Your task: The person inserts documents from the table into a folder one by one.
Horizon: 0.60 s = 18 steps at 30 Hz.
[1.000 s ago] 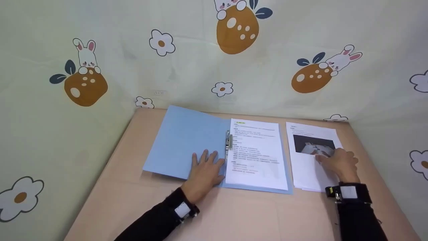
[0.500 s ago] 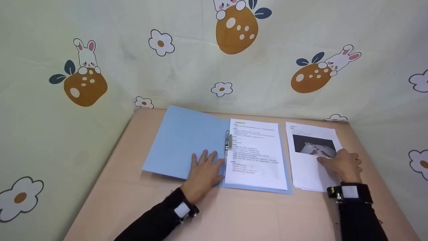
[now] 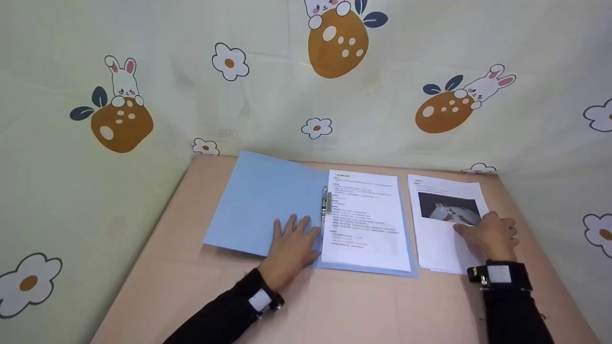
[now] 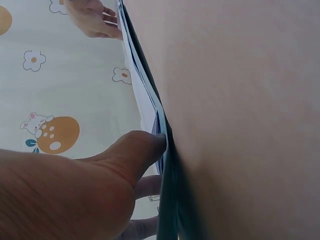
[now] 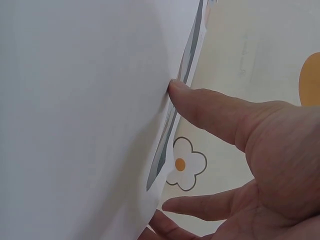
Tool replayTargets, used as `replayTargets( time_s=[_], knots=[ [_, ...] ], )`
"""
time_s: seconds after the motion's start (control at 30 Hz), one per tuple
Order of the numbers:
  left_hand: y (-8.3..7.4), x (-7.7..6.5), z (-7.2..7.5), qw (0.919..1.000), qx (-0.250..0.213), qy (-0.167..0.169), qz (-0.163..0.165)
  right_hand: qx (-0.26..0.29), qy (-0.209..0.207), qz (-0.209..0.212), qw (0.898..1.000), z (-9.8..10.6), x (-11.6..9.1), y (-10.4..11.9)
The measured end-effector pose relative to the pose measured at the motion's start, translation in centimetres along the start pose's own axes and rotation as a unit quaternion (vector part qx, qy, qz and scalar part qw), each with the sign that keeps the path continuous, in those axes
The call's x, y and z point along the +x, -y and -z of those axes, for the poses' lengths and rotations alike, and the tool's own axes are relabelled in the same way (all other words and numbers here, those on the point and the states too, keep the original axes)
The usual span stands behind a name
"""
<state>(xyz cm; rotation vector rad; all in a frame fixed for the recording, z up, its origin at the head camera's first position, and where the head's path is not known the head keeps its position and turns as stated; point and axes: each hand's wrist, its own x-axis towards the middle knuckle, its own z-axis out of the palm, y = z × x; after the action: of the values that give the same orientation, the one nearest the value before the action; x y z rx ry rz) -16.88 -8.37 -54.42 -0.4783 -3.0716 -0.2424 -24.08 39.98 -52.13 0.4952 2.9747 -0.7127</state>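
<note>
A blue folder (image 3: 262, 200) lies spread on the table, with a metal clip (image 3: 326, 200) along its spine. Printed sheets (image 3: 366, 224) lie on its right half. My left hand (image 3: 290, 251) rests with fingers spread on the folder's left cover near the spine; its thumb touches the folder's lower edge in the left wrist view. Right of the folder lies a stack of paper (image 3: 437, 241), its top page bearing a dark photo. My right hand (image 3: 492, 235) is over this stack's right edge, thumb (image 5: 187, 102) pressing the page, other fingers apart beside the edge.
The table (image 3: 354, 310) has a peach-coloured cover. A pale curtain-like wall (image 3: 267, 105) with rabbits, orange fruit and flowers rises behind it and at both sides. A narrow strip of table separates the folder from the paper stack.
My right hand has shifted slightly to the right over the paper stack, its thumb still on the page. The left hand, the folder and the papers have stayed in place.
</note>
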Motion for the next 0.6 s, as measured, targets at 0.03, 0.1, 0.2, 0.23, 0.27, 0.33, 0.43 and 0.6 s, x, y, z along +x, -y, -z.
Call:
replayTargets(
  time_s=[0.03,0.1,0.2,0.23,0.27,0.33,0.43,0.6],
  knots=[
    [-0.01,0.00,0.06,1.0000,-0.001,0.001,0.000,0.000,0.001,-0.001,1.000,0.04,-0.01,0.02],
    [-0.04,-0.01,0.16,1.0000,-0.001,0.004,0.001,0.000,0.002,-0.003,1.000,0.08,-0.02,0.04],
    [-0.05,-0.03,0.28,1.0000,0.000,0.006,0.002,0.001,0.000,0.000,1.000,0.07,0.02,0.06],
    [-0.04,-0.01,0.27,1.0000,0.000,0.007,0.002,0.001,-0.002,0.002,1.000,0.05,0.04,0.04],
    [-0.04,-0.02,0.26,1.0000,0.000,0.008,0.002,0.002,-0.004,0.003,1.000,0.02,0.03,0.01],
    [-0.02,-0.05,0.25,0.9999,-0.002,0.011,0.003,0.005,-0.007,0.004,1.000,-0.02,-0.03,0.02],
    [0.00,-0.09,0.27,0.9998,-0.006,0.017,0.004,0.009,-0.013,-0.001,1.000,-0.06,-0.21,0.08],
    [0.02,0.05,0.22,0.9996,-0.015,0.021,0.006,0.010,-0.027,-0.009,1.000,-0.18,-0.38,0.28]
  ],
)
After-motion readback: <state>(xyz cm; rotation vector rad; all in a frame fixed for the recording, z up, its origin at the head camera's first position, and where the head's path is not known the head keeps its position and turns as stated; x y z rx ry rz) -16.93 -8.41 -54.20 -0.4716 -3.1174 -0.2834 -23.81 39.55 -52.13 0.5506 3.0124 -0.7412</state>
